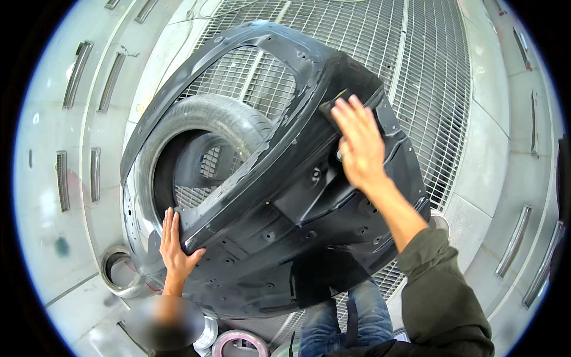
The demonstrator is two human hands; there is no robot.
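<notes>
"Tipping looks like the largest worry. Your black body panel (238, 273) sits directly in front of you above the floor grating (437, 89), and a hard push near its far right corner could rock it."

"And what would let it? The tyre (199, 113) shows through the panel's big opening, seemingly beneath it. If that round support is what carries your load, it could shift or let the panel slide. You can't check the contact from here; it's hidden."

"Does your left hand (173, 247) steady it? It is spread flat at the near left corner of the opening, clasping nothing. Without a hold, it could slip off the smooth edge, or a sheet-metal rim could cut your bare fingers."

"Your right hand (361, 146) is blurred, fingers stretched out by the far right corner. A dark pad (327, 111) is at its fingertips; I can't tell whether you pinch it or only press it. Uneven fingertip pressure could mark the surface."

"Last, the small holes (269, 236): should you run the pad over one, its rim might snag it."
</notes>
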